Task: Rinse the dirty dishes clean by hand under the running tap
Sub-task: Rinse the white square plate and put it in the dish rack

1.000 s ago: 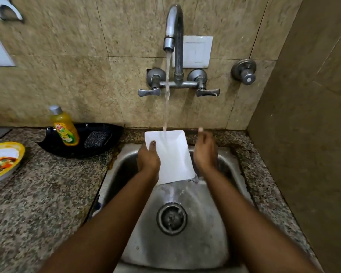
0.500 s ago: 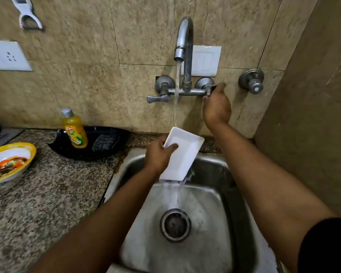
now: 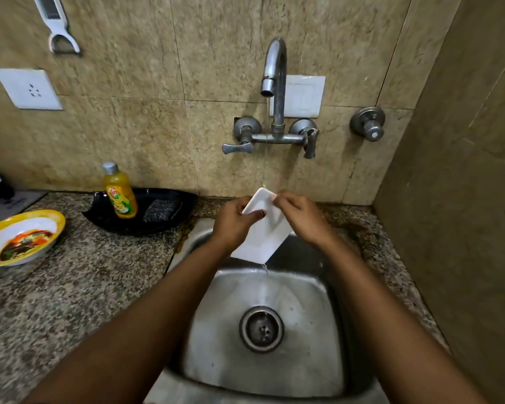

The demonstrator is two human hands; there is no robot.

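The shiny steel sink (image 3: 274, 360) sat below both hands. Up behind them, the grey metal tap (image 3: 273, 83) let down only a thin line of water. The flat white square dish (image 3: 263, 231) was tilted between the hands, and water dripped off its low corner. The left hand (image 3: 233, 223) gripped its left edge with the thumb on top. The right hand (image 3: 301, 217) pinched the top corner. A good rinse likely needed firm hands and a slow turn under the water

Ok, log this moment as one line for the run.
left hand: holds white dish | right hand: holds dish's far edge | tap: thin stream | dirty bowl: waiting on counter
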